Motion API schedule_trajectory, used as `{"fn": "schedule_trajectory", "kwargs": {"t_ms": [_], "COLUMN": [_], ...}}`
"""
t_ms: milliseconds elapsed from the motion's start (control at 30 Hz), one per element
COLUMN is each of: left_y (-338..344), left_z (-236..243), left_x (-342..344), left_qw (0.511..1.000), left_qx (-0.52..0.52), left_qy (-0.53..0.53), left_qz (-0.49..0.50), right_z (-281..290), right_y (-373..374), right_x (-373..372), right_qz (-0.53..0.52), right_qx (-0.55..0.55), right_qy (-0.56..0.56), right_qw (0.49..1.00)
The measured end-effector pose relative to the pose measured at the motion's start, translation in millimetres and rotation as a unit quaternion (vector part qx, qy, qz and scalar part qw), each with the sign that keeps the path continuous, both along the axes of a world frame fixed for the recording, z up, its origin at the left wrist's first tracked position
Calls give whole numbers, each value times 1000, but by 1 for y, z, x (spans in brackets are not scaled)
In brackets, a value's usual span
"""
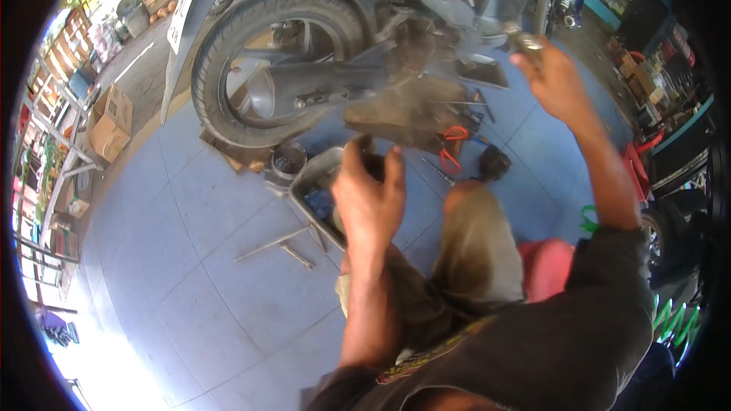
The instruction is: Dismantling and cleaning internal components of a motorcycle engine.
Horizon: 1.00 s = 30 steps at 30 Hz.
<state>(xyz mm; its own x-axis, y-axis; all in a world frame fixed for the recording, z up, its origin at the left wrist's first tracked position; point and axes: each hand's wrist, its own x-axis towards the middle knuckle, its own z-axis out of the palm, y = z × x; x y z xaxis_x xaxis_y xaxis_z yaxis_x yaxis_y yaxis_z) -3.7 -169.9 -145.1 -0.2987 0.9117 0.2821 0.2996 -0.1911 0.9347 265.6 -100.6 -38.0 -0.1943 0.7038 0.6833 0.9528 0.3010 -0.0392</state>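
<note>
My right hand is raised at the upper right, fingers closed round a small silvery metal object; motion blur hides its exact kind. My left hand is curled, thumb and fingers bent round a dark object I cannot make out, over the right side of a grey metal pan. Bluish contents show inside the pan. Ahead, a motorcycle rear wheel stands beside a grey engine case. A brownish haze blurs the part of the motorcycle between my hands.
Orange-handled pliers, a black block-like object and a metal T-handle wrench lie on blue tiles. A round dark part sits by the pan. A cardboard box stands left; a green coiled hose hangs right.
</note>
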Motion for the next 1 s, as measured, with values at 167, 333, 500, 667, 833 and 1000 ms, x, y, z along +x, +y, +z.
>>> {"fn": "schedule_trajectory", "kwargs": {"t_ms": [167, 333, 500, 667, 833, 1000], "left_y": [4, -10, -15, -15, -7, 2], "left_z": [-4, 6, 4, -5, -1, -4], "left_x": [1, 9, -7, -30, -15, -8], "left_qw": [998, 998, 996, 992, 993, 996], "left_qx": [57, 33, -5, -10, -40, -39], "left_qy": [30, 43, 79, 113, 100, 82], "left_qz": [2, -40, -34, 52, 43, 2], "right_z": [-15, -126, -197, -236, -243, -227], "right_y": [-1, 112, 198, 275, 312, 264], "right_x": [20, 44, 5, -29, -3, 1], "right_qz": [-68, -9, -44, -22, -65, 2], "right_qx": [-205, -170, -166, -147, -118, -174], "right_qy": [200, 86, 186, 252, 260, 131], "right_qw": [956, 982, 967, 956, 956, 976]}}
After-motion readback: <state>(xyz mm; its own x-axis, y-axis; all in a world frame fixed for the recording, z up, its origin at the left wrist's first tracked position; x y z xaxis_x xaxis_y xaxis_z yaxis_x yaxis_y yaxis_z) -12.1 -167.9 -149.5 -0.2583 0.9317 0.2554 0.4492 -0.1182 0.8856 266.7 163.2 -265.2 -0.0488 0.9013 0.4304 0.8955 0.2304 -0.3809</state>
